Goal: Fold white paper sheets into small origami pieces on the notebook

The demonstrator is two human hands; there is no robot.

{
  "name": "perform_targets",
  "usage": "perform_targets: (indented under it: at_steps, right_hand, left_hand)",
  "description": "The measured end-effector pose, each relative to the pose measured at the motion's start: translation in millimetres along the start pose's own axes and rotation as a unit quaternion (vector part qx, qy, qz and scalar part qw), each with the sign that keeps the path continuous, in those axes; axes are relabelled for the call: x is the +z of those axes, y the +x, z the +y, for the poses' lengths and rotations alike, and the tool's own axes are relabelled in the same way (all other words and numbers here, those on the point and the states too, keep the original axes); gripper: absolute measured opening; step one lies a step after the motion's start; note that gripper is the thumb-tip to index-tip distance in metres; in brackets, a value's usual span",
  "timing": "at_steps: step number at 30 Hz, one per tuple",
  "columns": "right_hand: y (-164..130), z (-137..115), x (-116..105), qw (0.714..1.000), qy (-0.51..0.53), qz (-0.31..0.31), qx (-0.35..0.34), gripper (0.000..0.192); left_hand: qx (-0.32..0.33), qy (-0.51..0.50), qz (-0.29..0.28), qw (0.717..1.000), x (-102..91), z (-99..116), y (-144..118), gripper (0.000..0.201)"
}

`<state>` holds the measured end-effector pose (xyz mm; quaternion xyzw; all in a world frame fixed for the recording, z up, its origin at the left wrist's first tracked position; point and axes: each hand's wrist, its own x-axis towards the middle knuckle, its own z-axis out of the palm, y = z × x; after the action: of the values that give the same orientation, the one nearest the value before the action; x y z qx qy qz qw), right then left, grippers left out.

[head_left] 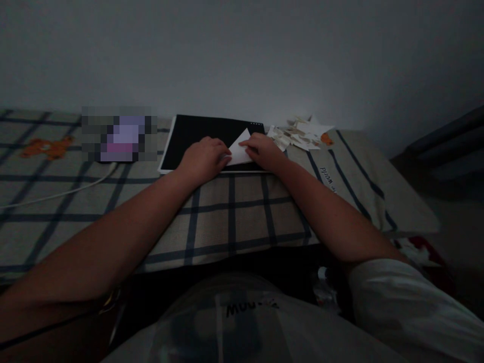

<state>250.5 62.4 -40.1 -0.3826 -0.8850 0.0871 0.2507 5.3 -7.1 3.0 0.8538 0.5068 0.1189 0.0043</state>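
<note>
A white sheet of paper (241,149), folded to a point, lies on a black board (196,135) with a white edge. My left hand (204,159) rests on the board and presses the paper's left side with its fingertips. My right hand (263,150) presses the paper's right side, fingers curled down on it. Both hands touch the paper, which stays flat on the board. The room is dim.
The board sits on a checked cloth (230,217) with dark stripes. A pile of paper scraps (300,133) lies to the right of the board. A white cable (60,192) runs at left, near a blurred-out object (119,133). A plain wall stands behind.
</note>
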Motion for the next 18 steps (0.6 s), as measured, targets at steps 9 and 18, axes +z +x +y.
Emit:
perform_targets:
  at_steps: [9, 18]
  right_hand:
    - [-1.5, 4.0, -1.3, 0.999, -0.008, -0.041, -0.031, 0.038]
    - [-0.3, -0.6, 1.4, 0.999, -0.023, -0.034, 0.005, 0.039]
  left_hand:
    - [-0.007, 0.028, 0.003, 1.0, 0.9, 2.5, -0.7, 0.039]
    - [-0.003, 0.028, -0.006, 1.0, 1.2, 3.0, -0.9, 0.044]
